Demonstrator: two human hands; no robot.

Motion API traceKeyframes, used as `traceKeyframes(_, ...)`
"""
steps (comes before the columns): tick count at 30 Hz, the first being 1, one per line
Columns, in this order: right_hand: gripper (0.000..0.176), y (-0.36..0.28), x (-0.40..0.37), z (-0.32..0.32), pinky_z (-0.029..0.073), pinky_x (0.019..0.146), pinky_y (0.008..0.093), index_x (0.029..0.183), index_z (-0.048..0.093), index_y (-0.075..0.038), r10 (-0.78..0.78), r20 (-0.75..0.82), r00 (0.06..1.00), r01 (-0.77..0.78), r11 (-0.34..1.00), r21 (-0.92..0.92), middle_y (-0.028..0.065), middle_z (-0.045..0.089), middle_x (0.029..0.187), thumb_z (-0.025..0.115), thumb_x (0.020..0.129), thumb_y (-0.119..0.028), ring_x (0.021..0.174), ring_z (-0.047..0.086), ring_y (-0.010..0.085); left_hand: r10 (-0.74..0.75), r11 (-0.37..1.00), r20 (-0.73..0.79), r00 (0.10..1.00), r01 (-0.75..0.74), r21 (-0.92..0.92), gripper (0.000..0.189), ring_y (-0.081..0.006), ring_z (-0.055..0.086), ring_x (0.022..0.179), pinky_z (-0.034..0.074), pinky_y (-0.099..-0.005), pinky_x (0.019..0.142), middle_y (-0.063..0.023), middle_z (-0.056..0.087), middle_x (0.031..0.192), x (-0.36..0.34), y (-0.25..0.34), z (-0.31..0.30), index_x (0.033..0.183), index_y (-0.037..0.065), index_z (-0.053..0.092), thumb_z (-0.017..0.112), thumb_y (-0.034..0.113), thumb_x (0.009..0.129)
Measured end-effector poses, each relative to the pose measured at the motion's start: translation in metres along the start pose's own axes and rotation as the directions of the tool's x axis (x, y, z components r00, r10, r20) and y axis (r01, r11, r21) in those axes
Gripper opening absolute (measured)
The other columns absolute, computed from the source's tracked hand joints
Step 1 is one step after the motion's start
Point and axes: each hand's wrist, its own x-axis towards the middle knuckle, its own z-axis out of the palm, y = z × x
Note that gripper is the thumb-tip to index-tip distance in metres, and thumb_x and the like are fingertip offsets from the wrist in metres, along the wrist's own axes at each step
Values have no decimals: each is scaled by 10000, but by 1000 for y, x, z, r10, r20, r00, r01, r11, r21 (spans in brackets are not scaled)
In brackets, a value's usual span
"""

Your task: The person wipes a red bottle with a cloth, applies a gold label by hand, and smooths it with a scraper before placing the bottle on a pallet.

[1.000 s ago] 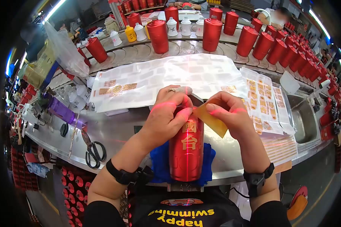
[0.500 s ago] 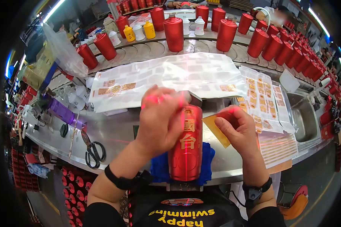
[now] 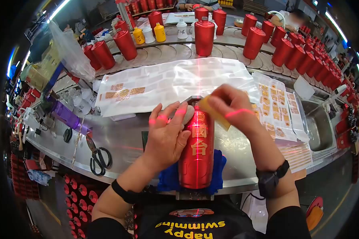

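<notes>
A red bottle [image 3: 196, 163] with gold characters lies on a blue cloth [image 3: 219, 171], its neck pointing away from me. My left hand [image 3: 166, 133] is at the bottle's upper left side, fingers curled around a small greyish-white pad [image 3: 188, 114]. Over the bottle's upper right side, my right hand [image 3: 231, 106] pinches a yellow squarish piece [image 3: 215, 113], which touches or nearly touches the bottle near its top character. A red laser line runs down the bottle and another crosses both hands.
Behind the bottle lie a clear sheet [image 3: 155, 81] and gold sticker sheets [image 3: 275, 103]. Black scissors [image 3: 100, 159] rest at the left. Red bottles [image 3: 204, 38] stand on a curved conveyor [image 3: 163, 51]. A sink [image 3: 321, 127] is at the right. People sit beyond.
My right hand has moved up and left, bringing the yellow piece to the bottle. My left hand has shifted slightly lower, with its fingers now more spread. The conveyor bottles have moved right.
</notes>
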Motion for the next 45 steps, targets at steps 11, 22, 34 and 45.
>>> traceKeyframes(11, 138, 7, -20, 2, 507, 707, 257, 973, 652, 5, 2, 11, 1000, -4, 986, 169, 44, 674, 838, 688, 887, -96, 770, 613, 86, 64, 997, 49, 997, -62, -44, 602, -332, 483, 1270, 265, -541, 1114, -144, 584, 1308, -12, 0, -6, 1410, -5, 463, 562, 382, 960)
traceKeyframes(22, 177, -2, -36, -14, 503, 743, 244, 983, 649, -13, 187, 92, 978, -207, 926, 315, 33, 685, 882, 709, 884, -147, 809, 624, 88, 158, 987, 212, 964, -150, -50, 623, -270, 425, 1306, 170, -565, 1153, -71, 628, 1197, -15, 16, -12, 1361, 69, 532, 505, 528, 941)
traceKeyframes(34, 121, -16, 7, 9, 509, 637, 350, 898, 647, -4, -211, -36, 977, 204, 969, -139, 115, 637, 782, 708, 835, -88, 685, 632, 235, -159, 987, 187, 969, 154, 42, 1142, -446, 350, 1345, 159, -682, 1089, -210, 453, 1394, -79, 51, -6, 1511, -27, 263, 730, 645, 714)
traceKeyframes(45, 172, -11, -30, 8, 480, 625, 347, 887, 682, -65, -349, 262, 900, 382, 920, -87, 72, 615, 833, 791, 770, -130, 716, 623, 245, -114, 993, 130, 985, 110, 40, 1238, -425, 430, 1301, 175, -633, 1127, -270, 397, 1462, -82, 47, -2, 1480, -109, 214, 763, 650, 670)
